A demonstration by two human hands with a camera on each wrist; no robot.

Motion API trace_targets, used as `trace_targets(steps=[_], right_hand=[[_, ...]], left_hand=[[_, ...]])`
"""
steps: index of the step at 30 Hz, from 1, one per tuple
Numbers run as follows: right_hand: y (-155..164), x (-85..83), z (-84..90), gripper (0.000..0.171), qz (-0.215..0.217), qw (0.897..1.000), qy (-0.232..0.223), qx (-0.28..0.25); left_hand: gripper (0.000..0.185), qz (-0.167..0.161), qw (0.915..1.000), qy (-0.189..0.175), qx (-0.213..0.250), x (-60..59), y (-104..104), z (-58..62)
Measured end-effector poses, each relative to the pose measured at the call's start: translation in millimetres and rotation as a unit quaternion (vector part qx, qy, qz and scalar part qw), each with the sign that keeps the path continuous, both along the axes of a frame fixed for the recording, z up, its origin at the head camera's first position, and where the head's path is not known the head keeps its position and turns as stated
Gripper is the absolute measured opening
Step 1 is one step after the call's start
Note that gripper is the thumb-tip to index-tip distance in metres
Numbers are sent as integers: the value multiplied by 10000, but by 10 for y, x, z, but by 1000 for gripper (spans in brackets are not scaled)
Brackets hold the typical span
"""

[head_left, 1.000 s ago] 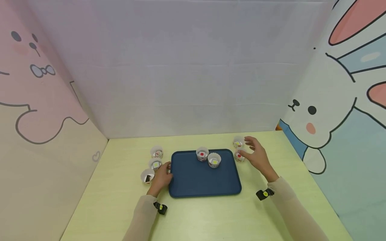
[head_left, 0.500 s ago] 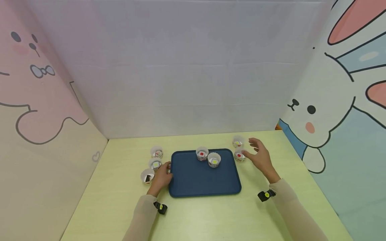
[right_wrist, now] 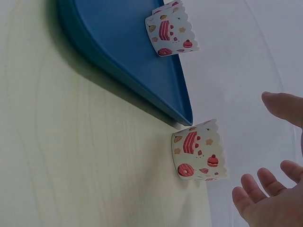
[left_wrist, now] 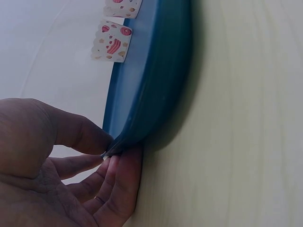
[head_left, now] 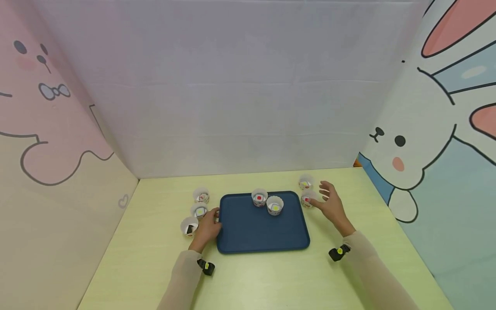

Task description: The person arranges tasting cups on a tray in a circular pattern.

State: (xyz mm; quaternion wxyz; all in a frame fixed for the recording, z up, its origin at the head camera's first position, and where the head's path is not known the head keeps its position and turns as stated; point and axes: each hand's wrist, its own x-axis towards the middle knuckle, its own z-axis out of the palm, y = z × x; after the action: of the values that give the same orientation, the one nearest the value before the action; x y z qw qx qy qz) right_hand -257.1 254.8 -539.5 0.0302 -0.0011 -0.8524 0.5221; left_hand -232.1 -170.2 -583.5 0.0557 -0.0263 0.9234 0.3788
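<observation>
My left hand (head_left: pixel 208 227) pinches the left rim of a blue rectangular tray (head_left: pixel 255 237). In the left wrist view the thumb lies at the rim and the fingers curl under the tray edge (left_wrist: pixel 163 85). My right hand (head_left: pixel 332 207) hovers with spread, bent fingers beside a paper baking cup (head_left: pixel 305 203) with a red piece inside. In the right wrist view that cup (right_wrist: pixel 196 153), white with printed pink sweets, stands at the tray's corner, apart from the fingers. Two more cups stand on the tray: one with a red piece (head_left: pixel 259 203), one with a yellow piece (head_left: pixel 274 212).
Behind the right cup stands another paper cup (head_left: pixel 305 186) with a yellow piece. Left of the tray, three cups line up: a rear cup (head_left: pixel 201 192), a middle cup (head_left: pixel 198 206), and a front cup (head_left: pixel 186 222) with something black. A pale wall rises behind the table (head_left: pixel 248 280).
My right hand drew slightly away from the right-side cups, then came back a little toward the near one, moving lower. The left hand, tray and cups look unmoved.
</observation>
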Motion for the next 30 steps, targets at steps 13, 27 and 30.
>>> trace_targets(steps=[13, 27, 30], right_hand=[[-19, -58, -177, 91, -87, 9996, -254, -131], [-47, -127, -303, 88, -171, 9970, -740, -146], [-47, -140, -349, 87, -156, 9974, -700, -95]], left_hand=[[57, 33, 10000, 4, 57, 13, 9, 48], [57, -17, 10000, 22, 74, 23, 13, 36], [57, 8, 10000, 45, 64, 26, 16, 49]])
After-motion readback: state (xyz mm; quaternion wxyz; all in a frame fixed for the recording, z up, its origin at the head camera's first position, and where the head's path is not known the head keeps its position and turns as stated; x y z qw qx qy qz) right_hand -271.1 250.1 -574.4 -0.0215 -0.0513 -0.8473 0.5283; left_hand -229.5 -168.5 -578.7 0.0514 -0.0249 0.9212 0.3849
